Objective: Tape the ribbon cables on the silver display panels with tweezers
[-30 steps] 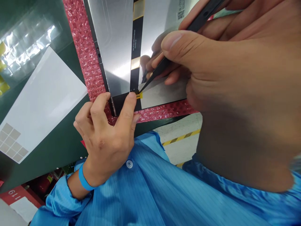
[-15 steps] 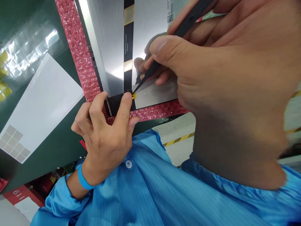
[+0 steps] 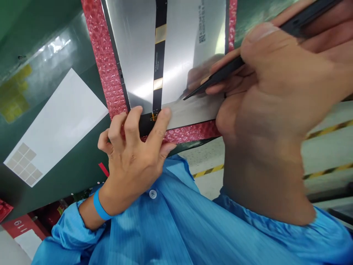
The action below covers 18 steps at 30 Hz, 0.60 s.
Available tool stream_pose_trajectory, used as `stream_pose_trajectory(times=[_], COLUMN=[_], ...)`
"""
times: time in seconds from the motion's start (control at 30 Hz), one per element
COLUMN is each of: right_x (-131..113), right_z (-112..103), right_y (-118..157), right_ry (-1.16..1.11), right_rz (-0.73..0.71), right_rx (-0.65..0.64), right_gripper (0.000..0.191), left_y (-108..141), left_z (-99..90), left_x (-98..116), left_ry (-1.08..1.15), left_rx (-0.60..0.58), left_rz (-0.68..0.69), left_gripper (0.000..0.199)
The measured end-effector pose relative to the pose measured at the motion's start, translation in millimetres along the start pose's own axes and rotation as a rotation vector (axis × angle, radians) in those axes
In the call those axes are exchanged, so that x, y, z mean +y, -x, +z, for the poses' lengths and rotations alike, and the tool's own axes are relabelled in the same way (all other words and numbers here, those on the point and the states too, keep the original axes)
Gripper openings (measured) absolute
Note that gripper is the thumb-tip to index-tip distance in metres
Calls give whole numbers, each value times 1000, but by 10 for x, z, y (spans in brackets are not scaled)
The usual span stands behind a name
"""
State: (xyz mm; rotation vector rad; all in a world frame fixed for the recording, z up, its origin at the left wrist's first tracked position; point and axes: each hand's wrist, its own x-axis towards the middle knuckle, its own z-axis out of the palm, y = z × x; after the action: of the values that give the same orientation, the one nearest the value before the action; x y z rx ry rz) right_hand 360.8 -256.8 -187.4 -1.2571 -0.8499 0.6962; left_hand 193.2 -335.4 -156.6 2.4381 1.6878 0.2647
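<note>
A silvery flat panel (image 3: 179,66), seemingly the back of a display, lies on pink bubble wrap (image 3: 102,66). Down it runs a black flex cable (image 3: 159,62) with gold sections. A small piece of yellow tape (image 3: 153,117) sits at the cable's lower end. My left hand (image 3: 135,151) has its fingers spread over the panel's lower left corner, the index fingertip pressing just right of the tape. In my right hand (image 3: 264,70) are black tweezers (image 3: 220,73), pinched between thumb and fingers. Their tip is over the panel's lower part, right of my left index finger.
On the green mat (image 3: 79,154) to the left lies a white sheet (image 3: 60,121) with grey squares. Behind it are clear film and yellow tape pieces (image 3: 13,99). A red box (image 3: 20,224) stands below the table edge; striped floor tape (image 3: 206,172) shows at right.
My right hand has drawn the tweezers right, away from the tape at the cable's end. My left index finger has shifted slightly right, uncovering the tape. The whole view has shifted a little.
</note>
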Motion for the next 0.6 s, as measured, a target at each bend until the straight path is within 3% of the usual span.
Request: stream_pose_trajectory(times=[0.2,0.33,0.5,0.6], right_x=[-116,-146,28,170], right_z=[23,41,64,53], right_y=[49,52,15,-42], right_ry=[97,40,23,42], right_rz=[30,63,69,67], right_rx=[43,114,184,272], right_gripper=[19,19,21,25], left_y=[109,137,79,98], left_z=[-86,-85,9,31], left_x=[-21,-25,8,-5], left_ry=[-12,-48,-53,-18], left_rx=[22,41,77,101], left_rz=[-76,-67,37,-29], left_gripper=[49,50,53,49])
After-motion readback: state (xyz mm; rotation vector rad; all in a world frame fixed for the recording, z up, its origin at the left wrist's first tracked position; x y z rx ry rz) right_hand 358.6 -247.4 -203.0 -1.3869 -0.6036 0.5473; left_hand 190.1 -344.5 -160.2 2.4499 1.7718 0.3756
